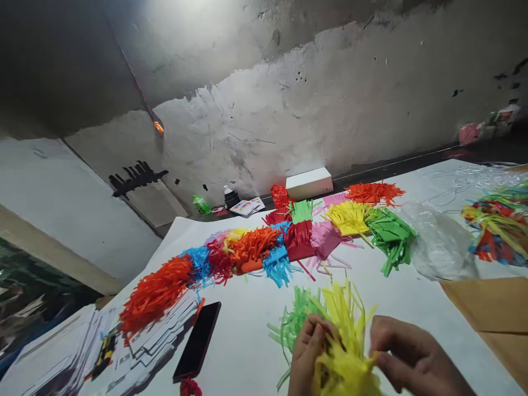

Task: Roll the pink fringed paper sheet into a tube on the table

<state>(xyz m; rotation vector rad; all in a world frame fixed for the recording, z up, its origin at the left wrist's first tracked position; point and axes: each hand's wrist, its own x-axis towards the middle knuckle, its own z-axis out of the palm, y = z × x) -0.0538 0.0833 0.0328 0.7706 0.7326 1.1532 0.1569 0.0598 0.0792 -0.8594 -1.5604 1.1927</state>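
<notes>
A bunch of yellow fringed paper strips [346, 319] stands near the front of the white table, its ends fanned upward. My left hand [311, 352] is closed around the bunch, with the fingers curled. On the other side my right hand [408, 352] has thumb and forefinger pinched at the edge of the yellow strips; a small yellow-orange bit shows at the fingertips. Just behind my left hand lies a clump of light green fringed paper [299, 313], partly hidden by the hand and the yellow paper.
Fringed paper bundles in orange [256, 245], blue [277, 264], dark red [299, 240] and green [391, 236] line the table's far side. At left are a phone [198, 341], paper stacks [160, 330] and a cutter [104, 355]. A plastic bag [441, 242] and brown envelope [490, 308] lie right.
</notes>
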